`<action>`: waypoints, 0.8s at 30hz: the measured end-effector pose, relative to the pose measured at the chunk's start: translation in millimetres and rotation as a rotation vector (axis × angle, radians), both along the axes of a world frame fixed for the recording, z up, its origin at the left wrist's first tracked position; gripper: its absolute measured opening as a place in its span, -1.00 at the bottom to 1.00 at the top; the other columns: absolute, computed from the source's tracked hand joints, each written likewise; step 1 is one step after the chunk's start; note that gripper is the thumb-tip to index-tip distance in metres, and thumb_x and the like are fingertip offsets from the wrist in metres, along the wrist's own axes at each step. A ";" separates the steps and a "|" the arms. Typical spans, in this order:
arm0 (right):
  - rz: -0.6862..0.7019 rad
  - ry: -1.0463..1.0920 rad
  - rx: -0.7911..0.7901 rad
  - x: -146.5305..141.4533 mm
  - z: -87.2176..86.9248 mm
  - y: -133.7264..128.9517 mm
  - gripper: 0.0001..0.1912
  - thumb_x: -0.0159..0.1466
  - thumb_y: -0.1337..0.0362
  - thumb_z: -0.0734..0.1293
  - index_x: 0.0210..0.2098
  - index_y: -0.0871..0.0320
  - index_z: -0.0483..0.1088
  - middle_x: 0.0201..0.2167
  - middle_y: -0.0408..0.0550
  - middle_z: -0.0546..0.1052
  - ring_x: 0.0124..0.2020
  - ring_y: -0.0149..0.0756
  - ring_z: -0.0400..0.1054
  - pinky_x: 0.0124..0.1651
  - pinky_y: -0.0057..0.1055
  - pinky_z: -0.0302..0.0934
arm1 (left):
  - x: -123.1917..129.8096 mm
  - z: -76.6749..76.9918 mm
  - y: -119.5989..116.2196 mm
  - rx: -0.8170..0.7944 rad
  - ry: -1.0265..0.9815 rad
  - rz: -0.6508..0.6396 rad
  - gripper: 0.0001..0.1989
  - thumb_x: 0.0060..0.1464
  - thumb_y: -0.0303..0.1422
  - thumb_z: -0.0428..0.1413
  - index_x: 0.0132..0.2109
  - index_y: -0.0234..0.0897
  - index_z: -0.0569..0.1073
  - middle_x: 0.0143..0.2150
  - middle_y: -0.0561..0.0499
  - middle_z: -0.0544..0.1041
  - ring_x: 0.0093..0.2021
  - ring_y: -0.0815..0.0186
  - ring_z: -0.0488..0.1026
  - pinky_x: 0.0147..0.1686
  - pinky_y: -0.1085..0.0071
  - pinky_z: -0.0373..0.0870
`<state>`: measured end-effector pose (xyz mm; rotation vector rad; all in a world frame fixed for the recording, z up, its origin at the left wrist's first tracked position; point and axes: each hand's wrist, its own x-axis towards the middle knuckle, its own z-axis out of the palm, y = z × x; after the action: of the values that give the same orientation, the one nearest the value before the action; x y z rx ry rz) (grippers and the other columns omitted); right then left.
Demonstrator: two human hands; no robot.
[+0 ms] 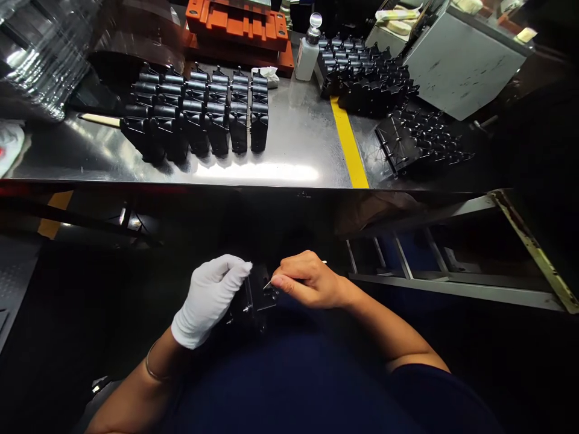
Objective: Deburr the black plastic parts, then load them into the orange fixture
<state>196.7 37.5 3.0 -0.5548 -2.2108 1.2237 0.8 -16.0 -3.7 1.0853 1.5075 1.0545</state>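
Observation:
My left hand (pixel 212 295), in a white glove, is closed on the edge of a black part (pixel 257 295) in front of my body. Bare and closed, my right hand (pixel 307 280) pinches a thin tool (pixel 268 284) whose pale tip touches or nearly touches the black part. Most of the tool is hidden by the fingers; a light end shows behind the knuckles. The lower outline of the black part blends into the dark clothing.
Rows of black molded parts (pixel 194 111) stand on the metal table (pixel 294 138). Behind are an orange fixture (pixel 237 27) and a bottle (pixel 307 54). More black parts (pixel 420 141) lie right of the yellow tape (pixel 348 141). A metal frame (pixel 452 289) stands below right.

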 end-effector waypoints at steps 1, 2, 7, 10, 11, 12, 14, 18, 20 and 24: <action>0.039 0.029 -0.057 0.6 0.9 0.4 -0.68 0.34 0.35 0.20 -0.52 0.27 0.39 -0.64 -0.14 0.36 -0.61 -0.52 0.19 -0.53 -0.57 0.11 | 0.2 -0.7 -0.4 0.011 -0.007 -0.008 -0.71 -0.06 -0.17 0.19 -0.58 -0.27 0.46 -0.65 0.11 0.36 -0.61 0.44 0.25 -0.61 0.55 0.23; 0.065 0.061 -0.105 1.1 1.5 0.7 -0.67 0.35 0.34 0.20 -0.54 0.26 0.37 -0.65 -0.15 0.34 -0.62 -0.53 0.18 -0.54 -0.58 0.10 | 0.5 -1.5 -0.6 0.022 -0.013 -0.011 -0.71 -0.05 -0.18 0.19 -0.57 -0.27 0.46 -0.65 0.11 0.36 -0.61 0.44 0.25 -0.61 0.56 0.24; -0.100 0.072 0.040 -0.7 -0.7 -1.1 -0.70 0.35 0.36 0.19 -0.48 0.27 0.40 -0.62 -0.11 0.37 -0.59 -0.49 0.22 -0.51 -0.54 0.13 | 0.5 -6.0 0.6 0.033 -0.024 0.074 -0.78 -0.03 -0.22 0.18 -0.50 -0.27 0.51 -0.61 0.11 0.42 -0.58 0.44 0.29 -0.58 0.56 0.26; -0.157 0.027 0.183 -3.4 -4.5 -2.9 -0.72 0.34 0.36 0.20 -0.47 0.25 0.41 -0.62 -0.11 0.39 -0.58 -0.48 0.23 -0.49 -0.52 0.14 | 0.0 -8.1 1.0 0.020 -0.023 0.076 -0.78 -0.03 -0.22 0.18 -0.49 -0.27 0.52 -0.59 0.10 0.45 -0.57 0.43 0.31 -0.57 0.56 0.27; -0.164 0.016 0.203 -3.9 -5.3 -3.2 -0.71 0.35 0.35 0.19 -0.47 0.24 0.41 -0.63 -0.12 0.39 -0.58 -0.48 0.23 -0.49 -0.52 0.14 | -0.1 -8.7 0.8 0.020 -0.022 0.075 -0.78 -0.03 -0.22 0.18 -0.49 -0.27 0.52 -0.59 0.10 0.45 -0.57 0.43 0.32 -0.57 0.56 0.27; -0.173 0.006 0.216 -4.2 -5.7 -3.5 -0.71 0.35 0.34 0.19 -0.47 0.24 0.40 -0.63 -0.12 0.39 -0.59 -0.48 0.23 -0.50 -0.52 0.14 | -0.2 -9.1 0.6 0.022 -0.023 0.074 -0.78 -0.03 -0.23 0.18 -0.49 -0.27 0.52 -0.59 0.10 0.45 -0.57 0.43 0.32 -0.57 0.56 0.27; -0.184 -0.005 0.236 -4.2 -5.7 -3.7 -0.70 0.36 0.33 0.18 -0.47 0.23 0.40 -0.63 -0.12 0.39 -0.59 -0.47 0.24 -0.50 -0.52 0.14 | -0.2 -9.9 0.4 0.023 -0.024 0.071 -0.79 -0.02 -0.23 0.18 -0.49 -0.27 0.52 -0.59 0.10 0.45 -0.57 0.43 0.32 -0.57 0.56 0.27; -0.180 -0.009 0.257 -3.5 -4.4 -3.5 -0.70 0.36 0.34 0.19 -0.47 0.24 0.40 -0.64 -0.13 0.38 -0.59 -0.47 0.23 -0.50 -0.51 0.13 | 0.4 -11.3 0.7 0.012 -0.030 0.061 -0.78 -0.01 -0.22 0.18 -0.48 -0.27 0.53 -0.59 0.10 0.45 -0.56 0.43 0.33 -0.56 0.57 0.27; -0.176 -0.013 0.255 -3.2 -4.3 -3.3 -0.71 0.35 0.34 0.19 -0.48 0.24 0.40 -0.64 -0.14 0.37 -0.60 -0.48 0.22 -0.50 -0.52 0.12 | 1.1 -12.0 1.0 0.009 -0.030 0.063 -0.76 -0.01 -0.21 0.18 -0.48 -0.27 0.52 -0.58 0.10 0.45 -0.55 0.43 0.32 -0.56 0.57 0.27; -0.151 -0.026 0.214 -2.2 -4.3 -2.5 -0.70 0.35 0.35 0.19 -0.49 0.24 0.38 -0.64 -0.14 0.37 -0.59 -0.49 0.22 -0.50 -0.53 0.12 | 2.1 -12.0 1.0 -0.003 -0.021 0.070 -0.76 -0.02 -0.20 0.18 -0.49 -0.28 0.52 -0.58 0.10 0.44 -0.54 0.42 0.32 -0.54 0.56 0.28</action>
<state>194.5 35.1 -1.3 -0.6406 -2.2411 0.8952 2.9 -15.0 -15.7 1.0227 1.5388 1.1082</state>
